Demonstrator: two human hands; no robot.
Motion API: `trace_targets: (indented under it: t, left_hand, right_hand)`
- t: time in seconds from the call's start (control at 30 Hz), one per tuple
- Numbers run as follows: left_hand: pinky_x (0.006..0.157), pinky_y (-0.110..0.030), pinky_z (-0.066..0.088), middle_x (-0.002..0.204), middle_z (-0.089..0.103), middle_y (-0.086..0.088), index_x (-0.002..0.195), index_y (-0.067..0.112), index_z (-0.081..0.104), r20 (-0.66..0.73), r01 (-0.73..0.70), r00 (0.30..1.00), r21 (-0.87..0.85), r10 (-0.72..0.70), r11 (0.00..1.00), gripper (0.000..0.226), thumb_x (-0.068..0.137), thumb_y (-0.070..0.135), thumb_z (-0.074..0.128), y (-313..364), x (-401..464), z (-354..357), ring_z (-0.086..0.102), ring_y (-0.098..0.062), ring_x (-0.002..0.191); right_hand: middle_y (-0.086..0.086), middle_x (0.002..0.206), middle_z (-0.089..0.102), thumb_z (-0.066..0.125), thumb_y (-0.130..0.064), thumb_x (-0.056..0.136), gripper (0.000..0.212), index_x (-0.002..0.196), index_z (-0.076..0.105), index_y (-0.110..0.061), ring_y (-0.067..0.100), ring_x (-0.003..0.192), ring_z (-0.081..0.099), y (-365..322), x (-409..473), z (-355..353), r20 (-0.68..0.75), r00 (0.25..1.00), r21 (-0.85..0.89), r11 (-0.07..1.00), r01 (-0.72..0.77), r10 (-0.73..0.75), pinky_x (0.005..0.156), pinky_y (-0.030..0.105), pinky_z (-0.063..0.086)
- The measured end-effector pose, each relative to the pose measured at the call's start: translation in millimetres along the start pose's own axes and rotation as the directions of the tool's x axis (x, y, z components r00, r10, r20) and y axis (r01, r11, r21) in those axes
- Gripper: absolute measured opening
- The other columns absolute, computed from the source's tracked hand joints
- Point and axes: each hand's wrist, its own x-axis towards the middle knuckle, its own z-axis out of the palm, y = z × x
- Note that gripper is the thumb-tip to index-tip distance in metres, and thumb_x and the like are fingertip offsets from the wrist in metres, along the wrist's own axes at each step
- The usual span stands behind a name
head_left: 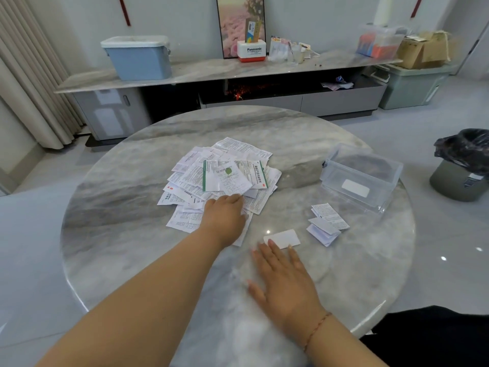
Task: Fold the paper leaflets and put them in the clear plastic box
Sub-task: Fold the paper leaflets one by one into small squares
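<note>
Marble table (111, 234), round and grey-veined, fills the middle of the view and carries everything the task concerns. At its centre lies a loose pile of leaflets (225, 176), unfolded printed sheets overlapping one another, one with a green border on top. Toward the right edge stands the clear plastic box (361, 178), open at the top, a white label on its near wall, with no leaflets visible inside. Between box and near edge lie two folded leaflets (326, 223), touching each other, and just left of them a small white folded slip (283, 238). The left hand (225, 218) reaches onto the near side of the pile, fingers laid on the sheets. The right hand (285, 282) rests flat on the table, fingers spread, its fingertips touching the white slip.
</note>
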Motion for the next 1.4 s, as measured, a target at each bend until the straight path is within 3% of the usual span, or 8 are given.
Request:
trace_targets:
  t: [0.17,0.33,0.5,0.73,0.87,1.03,1.23,1.4]
  left_hand:
    - [0.067,-0.029,0.048,0.082,0.071,-0.002,0.084,0.009,0.073,-0.445,-0.276,0.873,-0.118,0.198,0.954,0.018,0.067,0.002,0.071,-14.4,-41.1,-12.5,0.065,-0.027,0.067]
    - [0.061,-0.018,0.045,0.081,0.062,0.009,0.084,0.021,0.065,-0.324,-0.29,0.931,-0.372,0.17,0.882,0.017,0.077,0.012,0.053,-3.8,-118.5,-15.2,0.057,-0.009,0.072]
    - [0.067,-0.011,0.044,0.08,0.057,0.019,0.077,0.036,0.057,-0.122,-0.044,0.991,-0.64,-0.045,0.767,0.034,0.079,0.003,0.065,12.5,-158.3,-22.3,0.056,-0.003,0.075]
    - [0.086,-0.019,0.036,0.111,0.051,0.005,0.088,0.023,0.068,-0.193,0.028,0.973,-0.453,-0.128,0.891,0.012,0.076,0.025,0.066,8.1,-179.5,-4.7,0.047,-0.006,0.099]
    - [0.083,-0.028,0.048,0.098,0.063,0.009,0.094,0.022,0.066,-0.112,-0.049,0.994,-0.401,0.004,0.915,0.034,0.069,0.042,0.054,11.3,-189.2,-0.6,0.058,-0.014,0.095]
    - [0.071,-0.023,0.045,0.087,0.065,0.007,0.088,0.02,0.066,-0.157,-0.039,0.987,-0.385,-0.023,0.922,0.02,0.068,0.023,0.063,13.9,-180.1,10.2,0.06,-0.02,0.08]
    - [0.069,-0.02,0.04,0.081,0.066,0.004,0.088,0.019,0.069,-0.213,-0.058,0.977,-0.395,-0.029,0.917,0.019,0.08,0.019,0.052,18.3,-168.3,12.0,0.06,-0.021,0.078]
    - [0.082,-0.019,0.039,0.099,0.063,0.002,0.114,0.02,0.063,-0.149,0.082,0.972,-0.508,-0.181,0.857,0.027,0.088,0.02,0.06,22.0,-161.3,8.8,0.054,-0.015,0.096]
  right_hand:
    - [-0.005,0.158,0.009,-0.027,-0.076,0.064,0.109,0.15,0.013,-0.022,0.011,0.146,0.002,35.3,10.1,-13.3,-0.095,0.991,0.007,0.996,-0.093,0.093,0.117,0.037,0.0]
    - [-0.005,0.147,0.036,0.067,-0.043,0.076,0.08,0.144,0.031,-0.02,0.01,0.139,0.028,24.2,1.9,-22.4,-0.226,0.974,0.34,0.936,0.096,-0.018,0.111,0.023,0.02]
    - [-0.013,0.088,0.069,0.077,-0.019,0.074,0.064,0.127,0.044,-0.034,-0.005,0.089,0.061,4.5,-16.1,-20.3,-0.055,0.998,0.786,0.614,0.065,-0.035,0.082,0.012,0.041]
    - [-0.01,0.067,0.06,0.069,-0.021,0.08,0.044,0.119,0.05,-0.03,-0.001,0.066,0.054,-15.3,-14.8,-12.8,-0.093,0.994,0.66,0.751,0.024,0.05,0.065,0.009,0.038]
    - [-0.01,0.059,0.054,0.068,-0.02,0.08,0.028,0.1,0.049,-0.026,0.002,0.061,0.051,-23.0,-9.0,-12.6,-0.062,0.99,0.615,0.786,-0.064,0.129,0.056,0.013,0.034]
    - [-0.002,0.084,0.065,0.068,-0.02,0.08,0.02,0.089,0.051,-0.025,0.014,0.083,0.06,-20.0,1.8,-18.3,0.101,0.974,0.684,0.697,-0.215,0.202,0.061,0.019,0.039]
    - [-0.006,0.079,0.049,0.072,-0.036,0.056,0.025,0.078,0.061,-0.033,0.008,0.076,0.05,-10.4,-8.4,-25.3,0.066,0.997,0.683,0.73,-0.013,-0.044,0.064,0.015,0.037]
    - [-0.011,0.072,0.046,0.072,-0.03,0.074,0.034,0.054,0.045,-0.036,0.015,0.08,0.049,2.6,-3.5,-12.2,-0.098,0.995,0.439,0.896,0.064,-0.023,0.064,0.021,0.032]
